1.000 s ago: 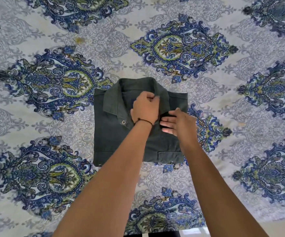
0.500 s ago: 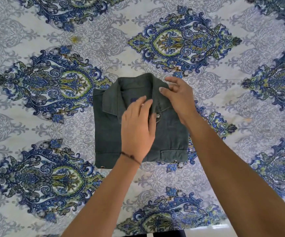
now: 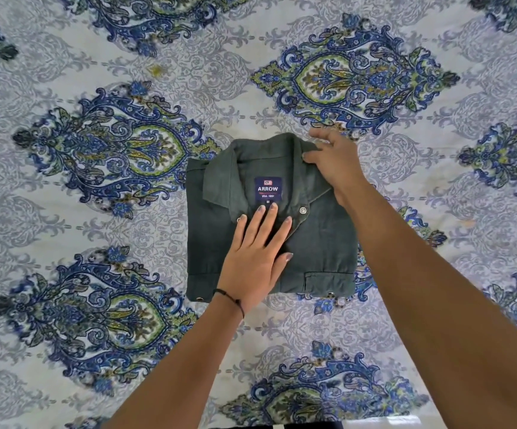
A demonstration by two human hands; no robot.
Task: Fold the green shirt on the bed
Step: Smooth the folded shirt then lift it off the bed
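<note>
Green shirt (image 3: 322,243) lies folded square in the middle of the bed (image 3: 96,212), collar up.
Soft, light cloth that probably slips: left hand (image 3: 257,258) presses flat, fingers spread; right hand (image 3: 334,162) pinches the collar (image 3: 220,181) edge, best hold.

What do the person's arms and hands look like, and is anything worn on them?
Both forearms are bare; no sleeves are in view. The left hand has a thin dark cord bracelet around its wrist. The right hand shows no ring, watch or band on the parts in view. No gloves are worn on either hand. The nails on the left hand look short and unpainted.
</note>
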